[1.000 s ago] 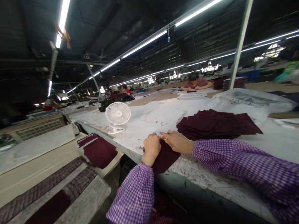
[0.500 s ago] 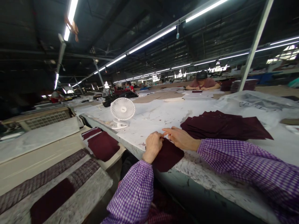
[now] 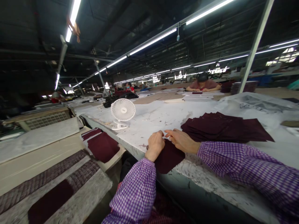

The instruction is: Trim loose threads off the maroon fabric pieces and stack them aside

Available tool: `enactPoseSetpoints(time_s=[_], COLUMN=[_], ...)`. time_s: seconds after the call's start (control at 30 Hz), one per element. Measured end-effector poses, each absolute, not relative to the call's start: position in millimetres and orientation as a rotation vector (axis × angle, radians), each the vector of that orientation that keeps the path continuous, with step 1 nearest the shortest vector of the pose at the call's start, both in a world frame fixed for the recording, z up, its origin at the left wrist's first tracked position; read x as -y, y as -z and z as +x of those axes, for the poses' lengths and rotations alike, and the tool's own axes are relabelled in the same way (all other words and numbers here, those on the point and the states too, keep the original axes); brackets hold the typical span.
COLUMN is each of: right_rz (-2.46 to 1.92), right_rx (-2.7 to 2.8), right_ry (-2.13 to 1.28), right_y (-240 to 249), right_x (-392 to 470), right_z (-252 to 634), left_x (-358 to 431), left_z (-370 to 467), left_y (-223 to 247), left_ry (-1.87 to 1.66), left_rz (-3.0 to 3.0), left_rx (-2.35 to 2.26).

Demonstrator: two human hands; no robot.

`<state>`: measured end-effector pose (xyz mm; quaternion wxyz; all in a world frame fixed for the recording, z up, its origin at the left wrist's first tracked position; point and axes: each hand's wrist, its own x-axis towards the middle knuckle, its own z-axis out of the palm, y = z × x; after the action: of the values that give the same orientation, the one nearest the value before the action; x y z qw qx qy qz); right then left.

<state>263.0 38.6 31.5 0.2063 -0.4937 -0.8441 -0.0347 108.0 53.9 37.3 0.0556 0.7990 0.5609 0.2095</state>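
A dark maroon fabric piece (image 3: 168,158) lies at the near edge of the white table, its front part hanging over the edge. My left hand (image 3: 156,143) is closed on its far left corner, fingers curled and pinching. My right hand (image 3: 181,140) bends over the far side of the same piece, thumb and fingertips drawn together close to the left fingers. Whatever the right fingertips pinch is too small to make out. Right of my hands lies a fanned pile of maroon fabric pieces (image 3: 224,127).
A white fan (image 3: 123,110) stands on the table (image 3: 149,119) ahead. Plastic sheeting (image 3: 261,104) lies at right. On a lower surface at left are stacked maroon pieces (image 3: 104,146) and rows of overlapping pieces (image 3: 53,199). Across the table a person (image 3: 203,84) leans on their arms.
My left hand has shifted slightly right, and its fingers have turned a little. The right hand's fingers have curled in somewhat more. The fabric piece stays at the table edge.
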Motion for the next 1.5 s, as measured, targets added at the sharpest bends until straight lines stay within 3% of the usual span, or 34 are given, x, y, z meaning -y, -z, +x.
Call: enactPoseSetpoints(time_s=[0.3,0.8,1.3,1.5], right_rz=[-1.441,-1.223,-1.270,-1.247], right_rx=[2.456,2.563,2.584,2.618], right_ry=[0.150,0.137,0.119,0.125], right_y=[-38,-35,-58,-44], right_x=[-30,-37,-36,-32], right_z=[257,265,259,253], left_x=[-57,-48,-37,-36], left_z=[109,67,59,59], left_y=[-37,-25,-24,-23], left_ry=[-0.561,-0.885,-0.793,-0.813], left_rz=[2.479,2.464,2.632,2.621], left_rx=[-1.647,-1.344,-1.438,-1.435])
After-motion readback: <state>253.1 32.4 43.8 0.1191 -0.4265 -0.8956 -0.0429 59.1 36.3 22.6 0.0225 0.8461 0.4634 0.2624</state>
